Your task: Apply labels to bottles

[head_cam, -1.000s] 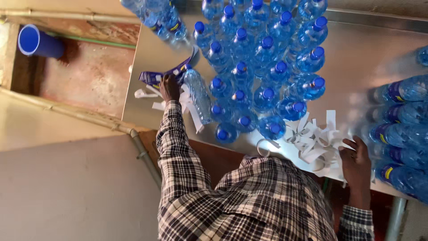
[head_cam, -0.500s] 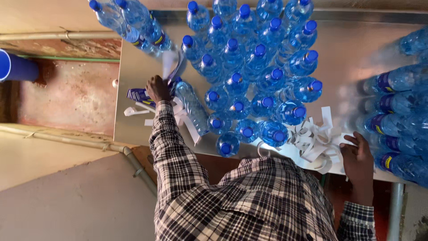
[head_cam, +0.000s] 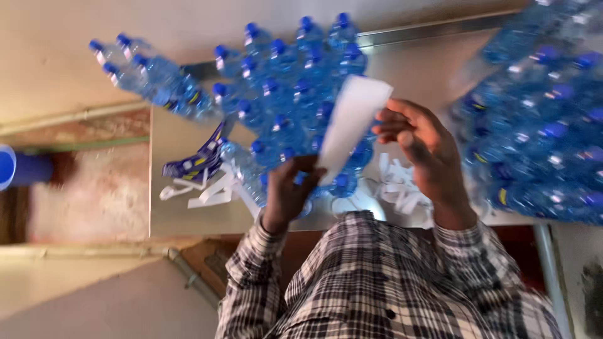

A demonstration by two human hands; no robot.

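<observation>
Paper strip (head_cam: 352, 122), white and long, stands tilted between my two hands above the near middle of the table (head_cam: 176, 132). My left hand (head_cam: 290, 188) pinches its lower end, fingers closed on the paper; my right hand (head_cam: 418, 141) is at its right edge near the top, fingers curled but loose, and I cannot tell whether they touch it. I judge the strip very light and limp: it will bend or crease under any squeeze and may tear if pulled from both ends, so a soft pinch at the ends, flat between thumb and fingertip, seems best.

Just behind the strip stands a crowd of clear water bottles (head_cam: 289, 94) with blue caps, packed close together toward the far side. A second mass of bottles (head_cam: 540, 125) fills the right of the table, blurred. Under my right wrist lies a heap of white paper scraps (head_cam: 399, 188); more scraps (head_cam: 201, 191) lie to the left, beside a bundle of blue labels (head_cam: 195, 164). At the far left, off the table, is a blue tub (head_cam: 22, 169). My checked shirt (head_cam: 377, 282) fills the near edge.
</observation>
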